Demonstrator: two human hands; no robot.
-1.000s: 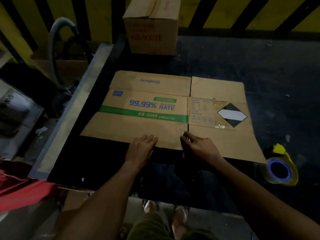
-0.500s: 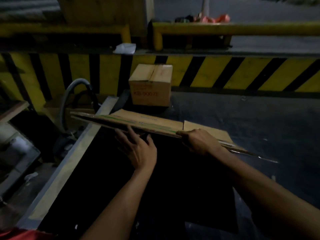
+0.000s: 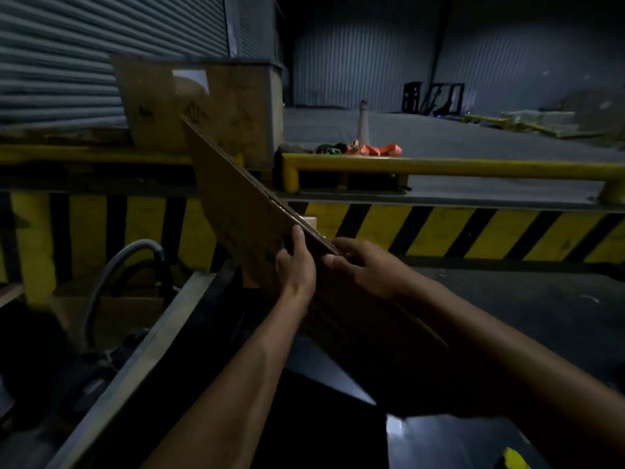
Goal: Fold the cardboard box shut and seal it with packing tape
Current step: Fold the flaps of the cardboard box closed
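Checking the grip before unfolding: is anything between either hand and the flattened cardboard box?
Nothing visible is in the way. The left hand and the right hand both hold the flattened cardboard box directly at its upper edge.

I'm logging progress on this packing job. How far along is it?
Done: nothing yet; the flattened brown cardboard box is unopened, no flap folded. In hand: the left hand and right hand hold its edge, tilted in the air. Left: open it, fold flaps shut, tape the seam.

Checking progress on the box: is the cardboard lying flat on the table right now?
No, the left hand and the right hand hold the flattened cardboard up off the table, steeply tilted.
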